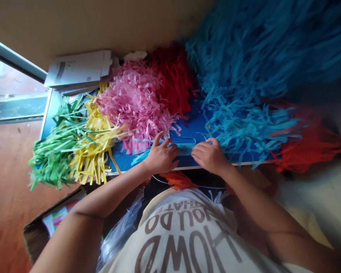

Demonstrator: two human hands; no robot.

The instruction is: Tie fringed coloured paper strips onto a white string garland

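A flat strip of light-blue tissue paper [184,149] lies along the front edge of the blue table, its fringed end [139,158] showing left of my hands. My left hand [162,154] is over the left part of the strip, index finger raised and the other fingers bent down onto the paper. On its right part rests my right hand [208,154], fingers curled in and pressed together at the strip. What lies beneath both palms is hidden. Thin blue strands curl on the tabletop just behind my hands.
Fringed paper bundles crowd the table [197,121]: green [57,148], yellow [95,140], pink [139,98], red [174,83], and a large blue heap [244,94]. Orange fringe [309,148] hangs at the right. White boxes [79,68] lie at the back left; an open cardboard box [36,235] stands below.
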